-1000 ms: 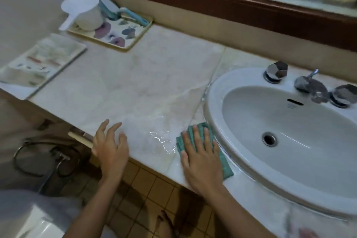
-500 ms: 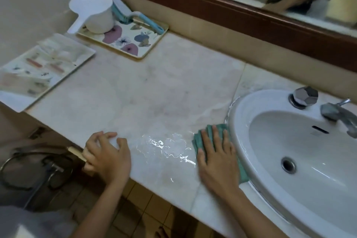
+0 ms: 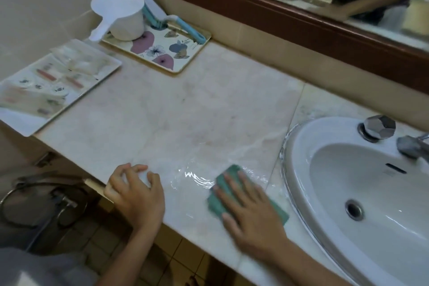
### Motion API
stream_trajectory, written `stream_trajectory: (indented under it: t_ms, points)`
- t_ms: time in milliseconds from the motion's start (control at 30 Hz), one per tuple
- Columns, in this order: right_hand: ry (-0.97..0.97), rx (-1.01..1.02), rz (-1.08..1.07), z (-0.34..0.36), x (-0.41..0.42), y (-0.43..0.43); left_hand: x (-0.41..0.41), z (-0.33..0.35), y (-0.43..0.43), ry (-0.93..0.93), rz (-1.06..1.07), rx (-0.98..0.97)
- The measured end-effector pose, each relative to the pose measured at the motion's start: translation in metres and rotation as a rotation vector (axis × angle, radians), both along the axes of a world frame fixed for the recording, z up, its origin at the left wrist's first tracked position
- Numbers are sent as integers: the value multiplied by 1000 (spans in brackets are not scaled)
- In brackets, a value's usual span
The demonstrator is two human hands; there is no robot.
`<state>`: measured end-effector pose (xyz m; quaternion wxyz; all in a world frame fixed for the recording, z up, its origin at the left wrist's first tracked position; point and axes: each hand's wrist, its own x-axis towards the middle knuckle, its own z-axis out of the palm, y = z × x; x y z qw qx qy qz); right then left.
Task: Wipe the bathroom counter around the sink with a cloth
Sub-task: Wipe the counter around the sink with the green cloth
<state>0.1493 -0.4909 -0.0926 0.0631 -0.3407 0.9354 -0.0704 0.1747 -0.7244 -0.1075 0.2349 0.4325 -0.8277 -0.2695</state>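
My right hand lies flat on a green cloth, pressing it onto the pale marble counter just left of the white sink. A film of water glistens on the marble to the left of the cloth. At the counter's front edge my left hand rests with its fingers curled over the edge, holding nothing.
A floral tray at the back left carries a white scoop and a blue-handled brush. A white tray of small toiletries lies at the far left. Chrome tap handle and spout stand behind the basin. A mirror runs along the back wall.
My right hand has slid the cloth leftward, away from the sink rim, into the wet patch. My left hand's fingers have curled onto the counter edge.
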Motion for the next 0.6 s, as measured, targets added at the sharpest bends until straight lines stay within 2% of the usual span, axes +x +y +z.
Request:
stream_trajectory:
  t_ms: [133,267,367,467,600]
  points:
    - [-15,40,-438,-1,-73,-6,-1,-2,0,-1,-1,11]
    - [-67,17,-561,-2,-134,-59,-2,-4,-3,-2,-5,7]
    - [-103,-10,-427,-1,-136,-100,0,-5,-4,22,21,27]
    - [-131,-33,-161,2,-84,-123,2,-5,-5,20,12,-9]
    - [-49,-5,153,3,9,-81,4,2,-6,-85,-34,42]
